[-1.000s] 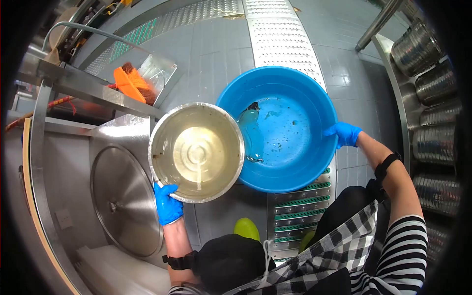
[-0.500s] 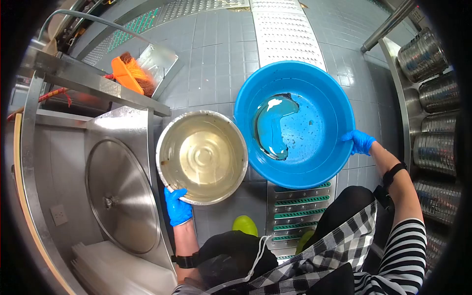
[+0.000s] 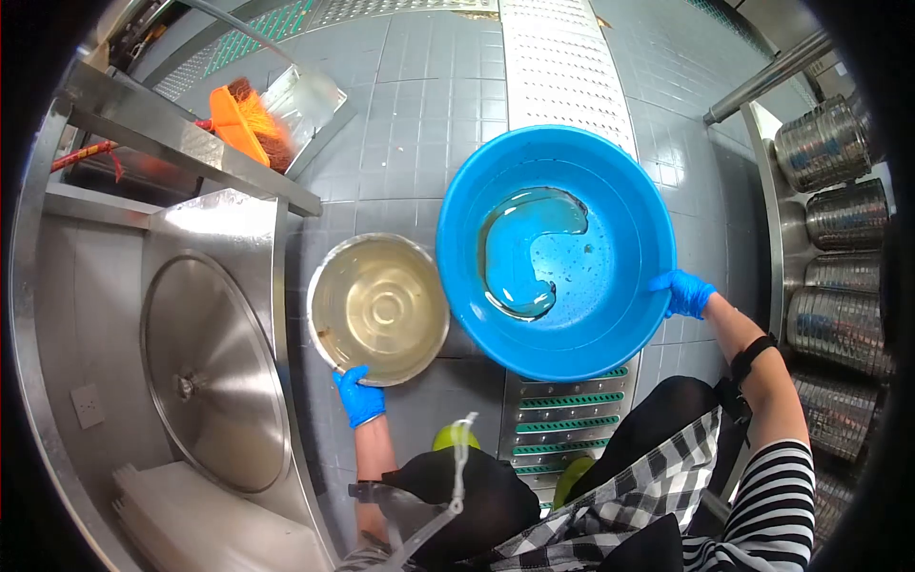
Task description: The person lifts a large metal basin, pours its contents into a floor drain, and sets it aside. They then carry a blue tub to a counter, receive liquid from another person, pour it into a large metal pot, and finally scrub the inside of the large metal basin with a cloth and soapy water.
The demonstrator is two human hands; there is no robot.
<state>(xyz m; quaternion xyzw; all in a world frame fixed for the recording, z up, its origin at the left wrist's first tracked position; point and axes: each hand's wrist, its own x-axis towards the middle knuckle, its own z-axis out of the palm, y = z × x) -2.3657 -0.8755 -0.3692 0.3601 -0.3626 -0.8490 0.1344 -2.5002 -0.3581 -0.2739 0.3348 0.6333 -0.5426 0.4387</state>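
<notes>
A metal bowl (image 3: 381,307) with pale yellowish liquid is gripped at its lower-left rim by my left hand (image 3: 359,397), in a blue glove. To its right is a large blue basin (image 3: 610,334) with a shallow pool of liquid and dark specks on its bottom. My right hand (image 3: 682,294), also gloved in blue, has its fingers closed over the basin's right rim. The bowl's right edge lies close beside the basin's left side.
An orange broom (image 3: 238,124) and a dustpan (image 3: 310,119) are at the upper left. A metal lid (image 3: 217,372) leans under the steel table frame (image 3: 172,143) at left. Metal drums (image 3: 839,329) line a right-hand shelf. Drain grating (image 3: 562,419) runs beneath the basin.
The metal bowl looks smaller and lower, further from the camera. The basin has shifted slightly left and down in view, my right hand still on its rim. The whole view has shifted a little.
</notes>
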